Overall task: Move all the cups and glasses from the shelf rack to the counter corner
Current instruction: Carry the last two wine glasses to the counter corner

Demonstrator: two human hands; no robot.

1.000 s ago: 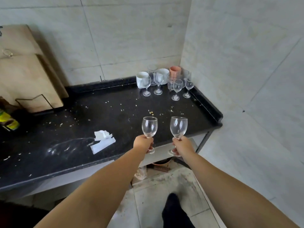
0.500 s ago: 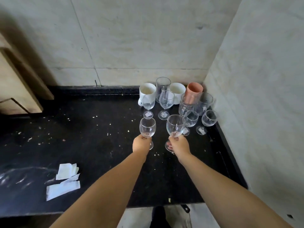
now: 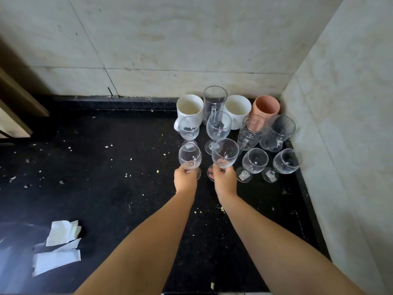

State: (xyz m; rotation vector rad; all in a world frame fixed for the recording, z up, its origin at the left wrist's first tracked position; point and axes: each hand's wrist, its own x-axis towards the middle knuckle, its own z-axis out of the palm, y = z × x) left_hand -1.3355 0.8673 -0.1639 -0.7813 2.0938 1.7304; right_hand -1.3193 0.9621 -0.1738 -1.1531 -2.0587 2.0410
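We hold one stemmed glass in each hand, and both bowls look clear and hold nothing that we can see. Our left hand (image 3: 184, 180) is curled round the stem of the smaller wine glass (image 3: 190, 158), and our right hand (image 3: 225, 180) grips the stem of the larger wine glass (image 3: 225, 153); both glasses stand upright, side by side, their feet low over the black counter (image 3: 110, 188), though we cannot tell whether the feet touch it. Just beyond our left hand stands another small stemmed glass (image 3: 189, 128), and beyond our right a taller stemmed glass (image 3: 219, 127). To the right of our right hand two round stemmed glasses (image 3: 254, 161) (image 3: 286, 161) stand near the side wall. Further out, in the corner, we see a white mug (image 3: 190, 107) with a faintly stained inside, a tall clear glass (image 3: 214, 101), a second white cup (image 3: 237, 107), a terracotta cup (image 3: 265, 106), a clear handled mug (image 3: 251, 133) and a ribbed tumbler (image 3: 280, 133); none shows any liquid. Crumbs speckle the counter around our arms, and torn white paper pieces (image 3: 60, 243) lie well to the left of our left forearm.
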